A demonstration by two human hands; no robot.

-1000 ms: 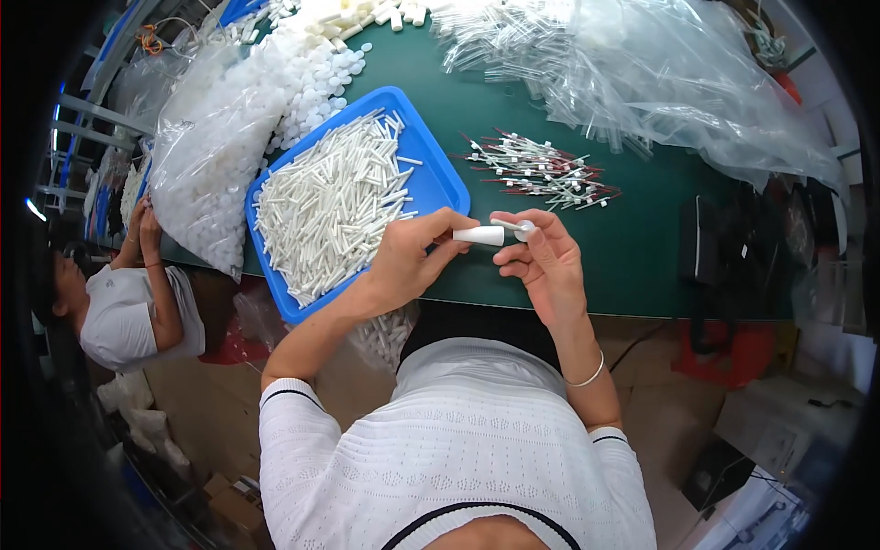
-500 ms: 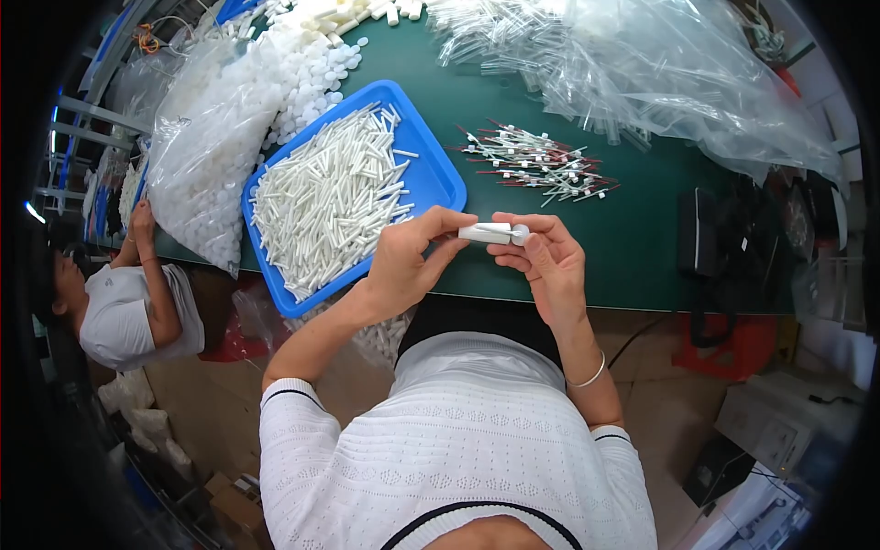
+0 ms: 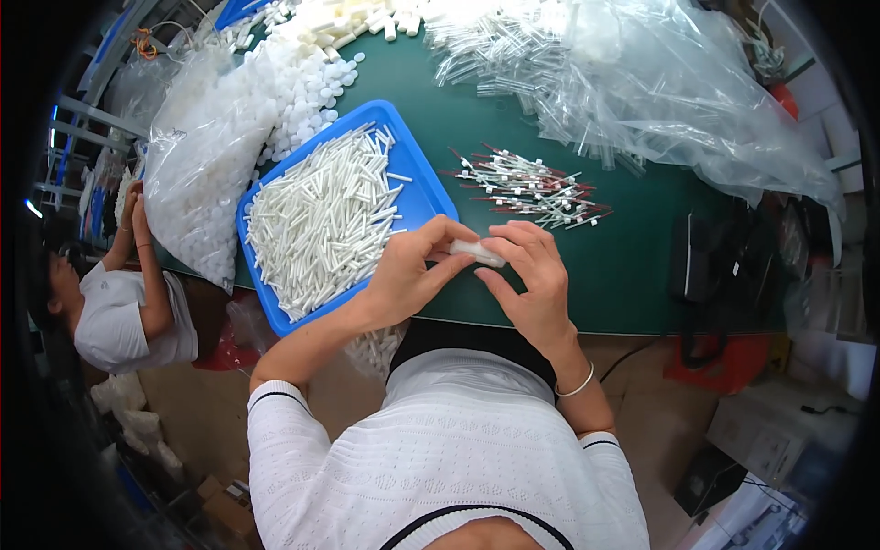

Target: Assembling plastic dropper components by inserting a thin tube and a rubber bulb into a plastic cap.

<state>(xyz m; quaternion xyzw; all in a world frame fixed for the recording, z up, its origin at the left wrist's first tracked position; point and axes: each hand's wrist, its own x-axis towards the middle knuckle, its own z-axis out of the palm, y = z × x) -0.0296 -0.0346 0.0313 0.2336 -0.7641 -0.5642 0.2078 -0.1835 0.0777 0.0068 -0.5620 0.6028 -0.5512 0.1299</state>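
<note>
Between the thumb and fingers of my left hand (image 3: 414,264) is a short white tube (image 3: 478,252), held over the table's near edge. My right hand (image 3: 532,280) is beside it: the fingers bend over the tube's right end and touch it, while the thumb stands apart below. Whether a round cap sits on that end is hidden by the fingers. Just left of my left hand, a blue tray (image 3: 429,188) holds many thin white sticks (image 3: 316,220). Beyond my hands lies a pile of thin red-and-white wired pieces (image 3: 532,188) with small white tags.
A clear bag of white round caps (image 3: 206,174) spills at the left. Clear tubes (image 3: 500,55) and a large plastic bag (image 3: 678,92) cover the far right of the green table (image 3: 632,266). White cylinders (image 3: 357,23) lie at the back. Another person (image 3: 137,302) works at the left.
The tube has tilted, its right end now lower. My right hand has turned over it, its thumb now apart; the round cap it held is out of sight.
</note>
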